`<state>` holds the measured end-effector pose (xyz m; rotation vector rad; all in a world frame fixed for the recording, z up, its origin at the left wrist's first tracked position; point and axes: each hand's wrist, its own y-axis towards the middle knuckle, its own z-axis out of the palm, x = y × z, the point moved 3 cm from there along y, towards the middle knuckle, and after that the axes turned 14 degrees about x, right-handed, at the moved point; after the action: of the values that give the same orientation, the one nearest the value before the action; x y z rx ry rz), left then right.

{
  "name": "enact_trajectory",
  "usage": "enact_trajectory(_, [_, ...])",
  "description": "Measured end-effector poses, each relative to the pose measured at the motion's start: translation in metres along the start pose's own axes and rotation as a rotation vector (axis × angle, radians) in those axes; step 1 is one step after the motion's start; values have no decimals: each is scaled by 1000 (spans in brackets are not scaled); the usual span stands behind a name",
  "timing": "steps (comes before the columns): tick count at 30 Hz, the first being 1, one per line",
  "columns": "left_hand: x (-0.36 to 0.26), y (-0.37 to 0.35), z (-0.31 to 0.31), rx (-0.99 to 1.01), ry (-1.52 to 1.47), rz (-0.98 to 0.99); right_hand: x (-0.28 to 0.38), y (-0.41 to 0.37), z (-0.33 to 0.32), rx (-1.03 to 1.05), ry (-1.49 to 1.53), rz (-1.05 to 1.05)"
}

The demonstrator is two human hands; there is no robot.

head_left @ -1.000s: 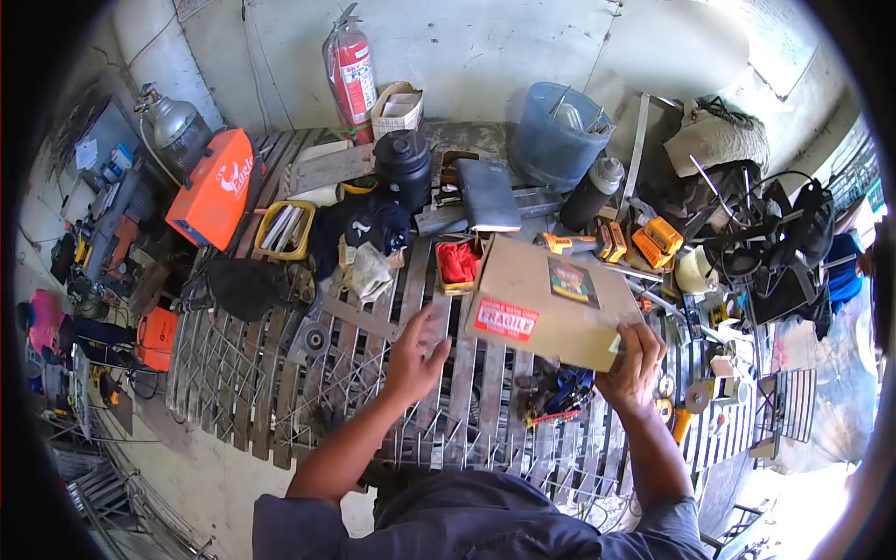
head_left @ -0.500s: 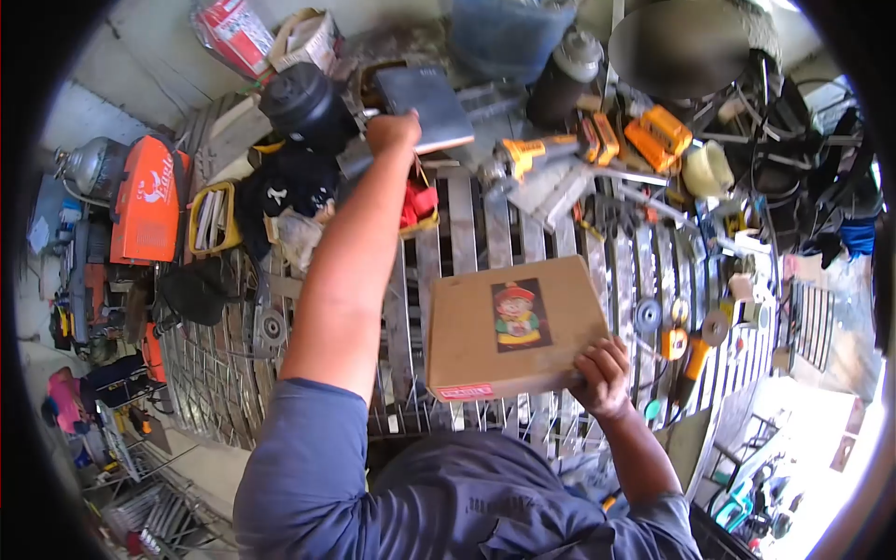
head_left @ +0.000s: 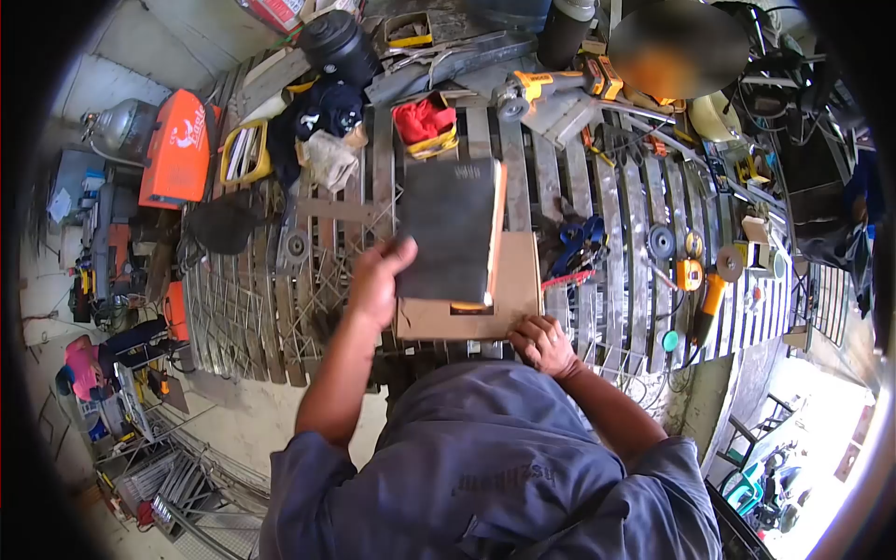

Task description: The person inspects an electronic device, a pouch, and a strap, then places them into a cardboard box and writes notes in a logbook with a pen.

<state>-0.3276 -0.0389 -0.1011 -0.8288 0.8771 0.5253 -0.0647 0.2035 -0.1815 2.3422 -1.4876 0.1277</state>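
A dark-covered book [head_left: 445, 229] is held up over the slatted table, its page edges facing right. My left hand [head_left: 378, 278] is closed on its lower left side, thumb on the cover. Below and partly behind it is the cardboard box [head_left: 518, 280], close to my body. My right hand [head_left: 544, 345] rests with bent fingers on the box's lower right corner. The book hides much of the box's top.
Beyond the book sits a yellow container with red cloth [head_left: 426, 123]. A yellow cordless grinder [head_left: 541, 86] lies at the back. An orange machine [head_left: 177, 149] stands left; another grinder [head_left: 714, 294] lies right. Blue straps [head_left: 581, 245] lie right of the box.
The left hand has brought the book from the back of the table to above the box. The box has moved nearer my body, and its picture no longer shows.
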Motion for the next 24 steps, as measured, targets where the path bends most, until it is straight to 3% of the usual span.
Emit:
enact_trajectory(3, [80, -59, -1, -44, 54, -128, 14, -11, -3, 294, 4, 5])
enact_trajectory(7, [137, -90, -2, -161, 585, -26, 31, -13, -28, 302, 162, 245])
enact_trajectory(8, [134, -95, 5, -133, 725, 124, 33, -16, -32, 309, 154, 311])
enact_trajectory(11, [134, -99, 13, -54, 856, 89, 35, -25, -35, 239, 239, 467])
enact_trajectory(15, [92, -141, 58, 3, 1344, 178, 47, -37, -32, 221, 301, 569])
enact_trajectory(18, [66, -155, 82, 195, 1638, 134, 54, -43, -36, 185, 307, 526])
enact_trajectory(24, [106, -136, 58, 268, 1763, 210, 55, -46, -39, 159, 370, 497])
